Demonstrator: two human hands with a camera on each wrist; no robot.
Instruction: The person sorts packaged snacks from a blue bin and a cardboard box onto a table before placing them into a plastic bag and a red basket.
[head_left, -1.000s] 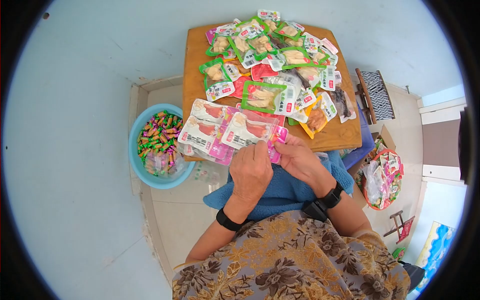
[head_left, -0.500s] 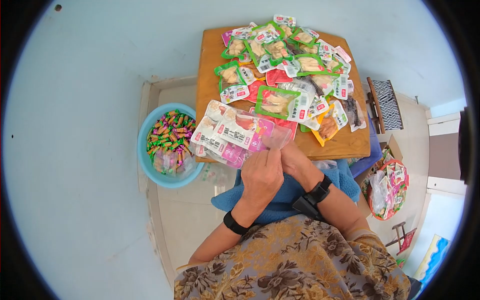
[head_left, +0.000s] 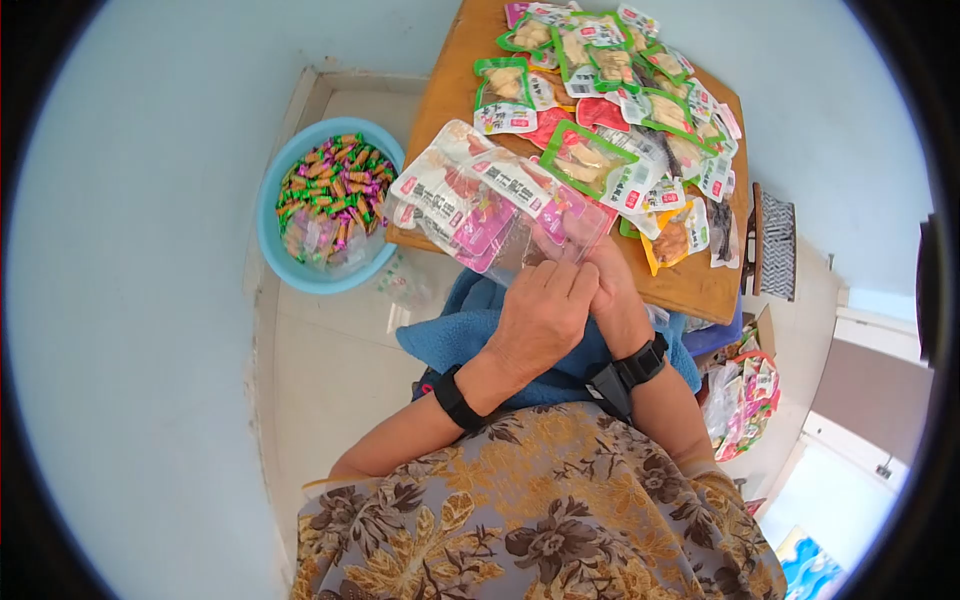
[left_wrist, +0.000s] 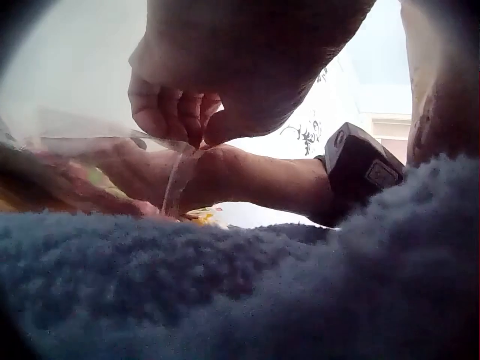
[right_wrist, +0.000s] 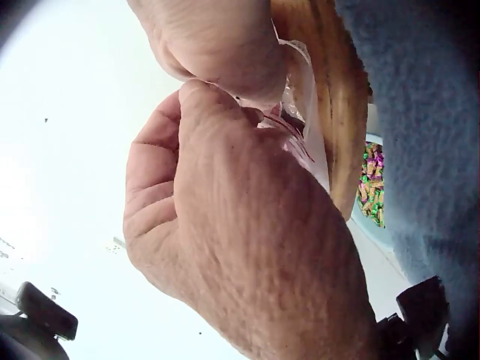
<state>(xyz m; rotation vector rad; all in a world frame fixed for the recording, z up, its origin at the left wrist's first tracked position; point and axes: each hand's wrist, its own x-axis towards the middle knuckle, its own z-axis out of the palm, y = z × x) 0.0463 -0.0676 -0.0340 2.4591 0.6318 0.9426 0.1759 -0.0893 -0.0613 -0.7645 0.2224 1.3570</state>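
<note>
Clear plastic made up the bag [head_left: 512,252], tilted over the near L corner of the wooden table [head_left: 455,85], w/ pink-and-white packs [head_left: 525,185] apparently inside. The L hand [head_left: 543,318] pinched the bag's edge btwn curled fingers, prob. to keep the film taut and under control. The R hand [head_left: 612,278] was right beside it, fingers showing thru the film; couldn't tell if they were in the bag or behind it, nor if they gripped, but they prob. helped steady the load. Green-edged packs [head_left: 590,165] were heaped farther back, likely to stay reachable w/o crowding the hands. The blue basin [head_left: 268,225] of wrapped sweets [head_left: 325,185] stood on the floor, L of the table, presumably b/c the tabletop was busy.
</note>
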